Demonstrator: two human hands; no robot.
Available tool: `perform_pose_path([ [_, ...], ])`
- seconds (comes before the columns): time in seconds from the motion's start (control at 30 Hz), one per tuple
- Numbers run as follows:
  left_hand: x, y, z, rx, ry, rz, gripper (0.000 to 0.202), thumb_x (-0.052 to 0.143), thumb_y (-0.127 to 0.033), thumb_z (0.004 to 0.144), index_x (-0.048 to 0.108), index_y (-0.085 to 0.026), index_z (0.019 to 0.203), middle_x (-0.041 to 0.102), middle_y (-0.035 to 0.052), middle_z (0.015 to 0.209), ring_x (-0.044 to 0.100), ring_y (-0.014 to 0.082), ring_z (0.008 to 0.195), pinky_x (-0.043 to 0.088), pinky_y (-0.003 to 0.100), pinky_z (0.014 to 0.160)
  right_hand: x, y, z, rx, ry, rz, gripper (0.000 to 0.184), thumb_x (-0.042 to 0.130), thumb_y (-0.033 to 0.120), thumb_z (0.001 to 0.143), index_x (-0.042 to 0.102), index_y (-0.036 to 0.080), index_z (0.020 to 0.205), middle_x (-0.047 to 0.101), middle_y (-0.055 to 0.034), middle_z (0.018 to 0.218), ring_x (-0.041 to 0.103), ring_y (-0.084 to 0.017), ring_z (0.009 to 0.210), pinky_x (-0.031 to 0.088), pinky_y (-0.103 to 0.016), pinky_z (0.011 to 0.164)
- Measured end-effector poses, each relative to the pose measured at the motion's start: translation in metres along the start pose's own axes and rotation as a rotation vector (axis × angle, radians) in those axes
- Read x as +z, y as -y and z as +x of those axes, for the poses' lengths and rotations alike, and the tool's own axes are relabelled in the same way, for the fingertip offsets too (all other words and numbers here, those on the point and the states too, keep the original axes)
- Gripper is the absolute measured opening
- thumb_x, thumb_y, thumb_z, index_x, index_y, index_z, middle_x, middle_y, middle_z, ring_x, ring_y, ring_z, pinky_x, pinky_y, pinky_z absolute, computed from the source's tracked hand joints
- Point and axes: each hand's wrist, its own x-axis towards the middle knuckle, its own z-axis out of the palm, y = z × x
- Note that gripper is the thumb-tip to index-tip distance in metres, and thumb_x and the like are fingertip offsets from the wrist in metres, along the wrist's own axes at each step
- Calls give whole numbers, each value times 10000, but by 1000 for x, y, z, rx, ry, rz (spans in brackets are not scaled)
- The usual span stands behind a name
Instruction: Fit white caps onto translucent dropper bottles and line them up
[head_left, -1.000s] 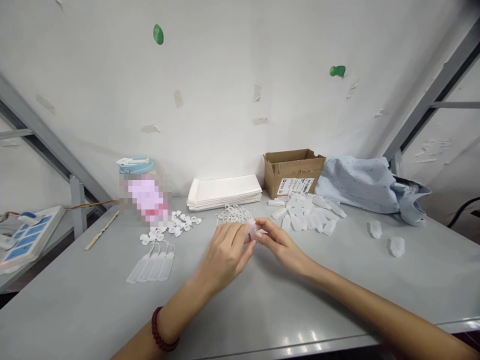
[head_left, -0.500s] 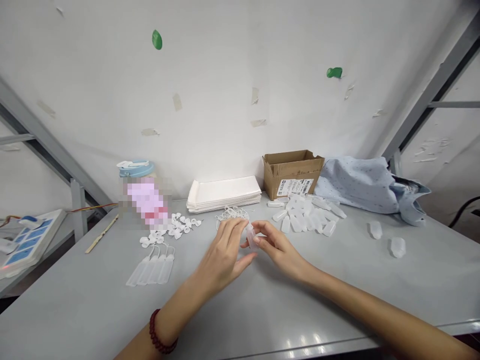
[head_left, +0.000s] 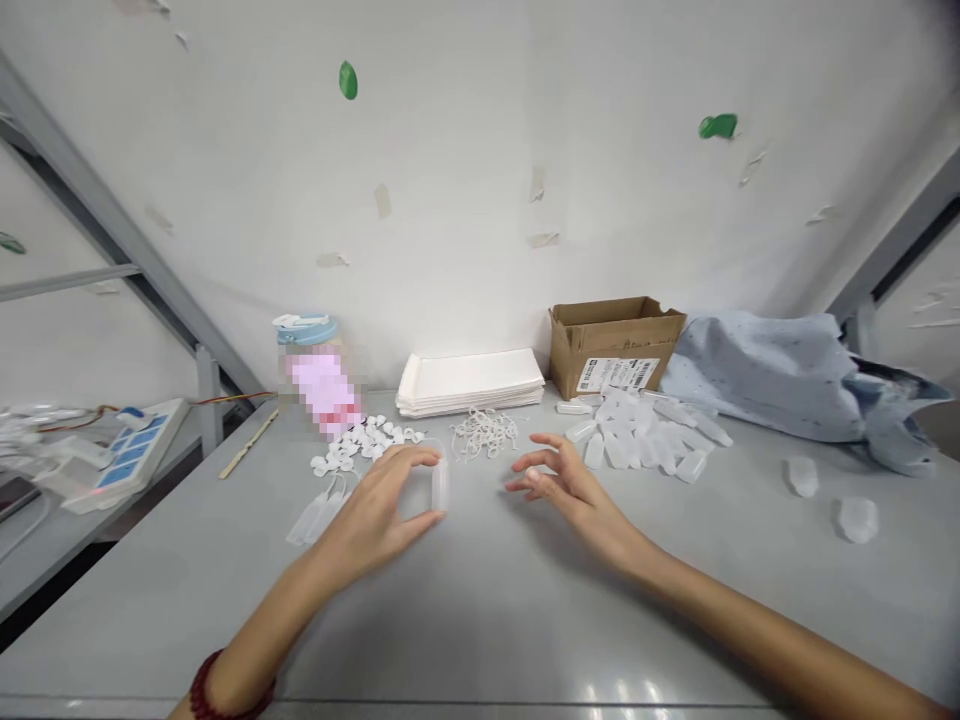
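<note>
My left hand (head_left: 379, 505) grips a small translucent plastic bottle (head_left: 439, 486) between thumb and fingers, just above the grey table (head_left: 480, 620). It is to the right of a row of finished bottles with loops (head_left: 319, 510). My right hand (head_left: 559, 482) hovers open over the table with fingers spread and nothing in it. It is close to a heap of white loop rings (head_left: 484, 435) and a pile of empty translucent bottles (head_left: 645, 432). Small white caps (head_left: 364, 445) lie scattered behind my left hand.
A stack of white sheets (head_left: 471, 380) and an open cardboard box (head_left: 611, 342) stand by the wall. A blue cloth (head_left: 802, 372) lies at the right, two loose bottles (head_left: 829, 498) in front of it. A blue-lidded jar (head_left: 315, 375) and a keypad device (head_left: 124, 460) are at the left.
My hands have parted: the left carried the bottle off to the left, toward the finished row. The right let go and opened. The camera view swung left.
</note>
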Motion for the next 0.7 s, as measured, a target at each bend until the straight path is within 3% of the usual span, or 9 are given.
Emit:
perform_pose_path([
  [0.13, -26, 18, -25, -193, 118, 27, 450, 667, -336, 760, 477, -261, 1160, 558, 72, 1189, 545, 266, 1104, 478, 423, 902, 0, 4, 1, 16, -41, -13, 492, 503, 526, 849, 311, 235, 1196, 549, -80, 1058, 662, -240, 917, 486, -440, 822],
  [0.3, -44, 31, -38, -206, 168, 57, 470, 675, -327, 739, 488, -249, 1163, 549, 86, 1208, 508, 282, 1156, 451, 445, 938, 1, 4, 1, 20, -76, -60, 524, 502, 564, 837, 319, 233, 1200, 571, -87, 1043, 670, -236, 852, 499, -428, 765],
  [0.47, -51, 38, -38, -208, 189, 38, 446, 682, -324, 706, 536, -237, 1118, 572, 90, 1178, 542, 291, 1108, 469, 438, 909, 0, 4, 3, 34, -88, -63, 528, 519, 578, 822, 334, 235, 1178, 597, -83, 1014, 673, -238, 826, 507, -411, 718],
  [0.7, -46, 36, -33, -238, 284, 63, 406, 644, -323, 721, 552, -231, 1106, 561, 102, 1185, 518, 292, 1119, 478, 428, 883, -3, 6, 6, 79, -96, -23, 535, 545, 564, 810, 350, 220, 1171, 622, -87, 1000, 670, -227, 788, 490, -373, 673],
])
